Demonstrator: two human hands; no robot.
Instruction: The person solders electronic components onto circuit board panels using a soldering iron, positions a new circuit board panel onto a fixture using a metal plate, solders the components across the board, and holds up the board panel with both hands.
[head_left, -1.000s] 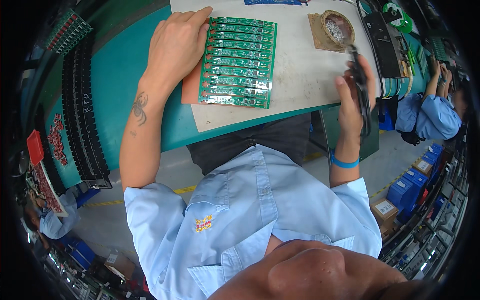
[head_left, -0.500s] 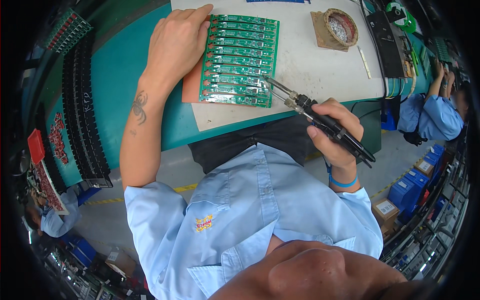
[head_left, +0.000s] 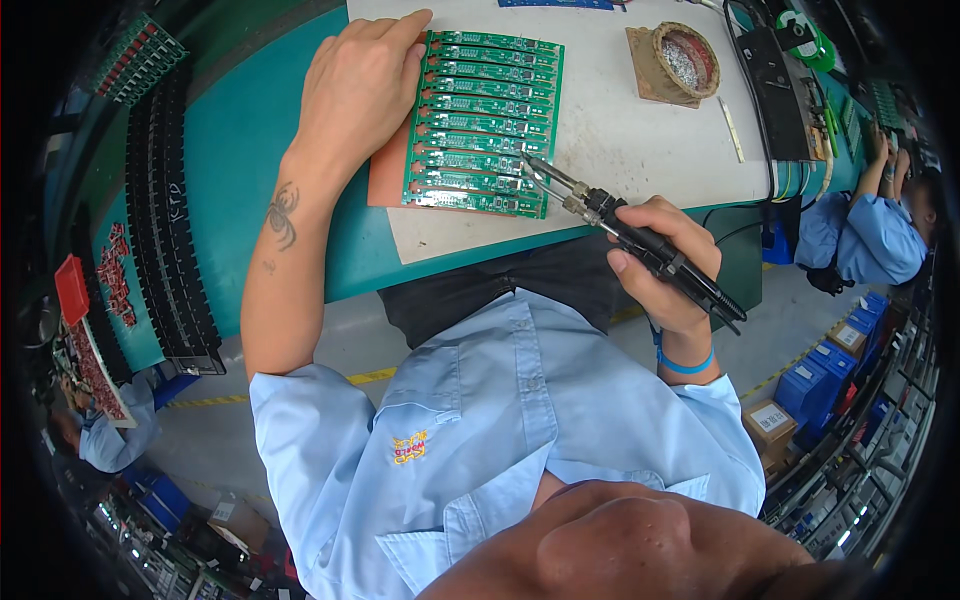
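A green circuit board panel [head_left: 480,125], made of several narrow strips, lies on an orange-brown pad [head_left: 388,172] on the table. My left hand [head_left: 365,85] holds the panel's upper left edge, index finger stretched along the top corner and thumb beside the edge. In my right hand [head_left: 668,258] is a black soldering iron [head_left: 655,250], gripped like a pen and slanting up to the left. A thin metal feed tube runs beside its tip. That tip is at the right part of a middle strip; whether it touches a joint is too small to tell.
A round pot [head_left: 684,62] of silvery bits stands on a square base at the back right. Beside it lie a thin white stick [head_left: 731,130] and a black box [head_left: 775,90] with cables. Black slotted racks [head_left: 165,220] and red parts [head_left: 118,275] occupy the left side. Co-workers sit on both sides.
The soldering iron's tip has moved slightly left along the panel, and my right hand has shifted left with it. My left hand keeps its hold on the panel's edge.
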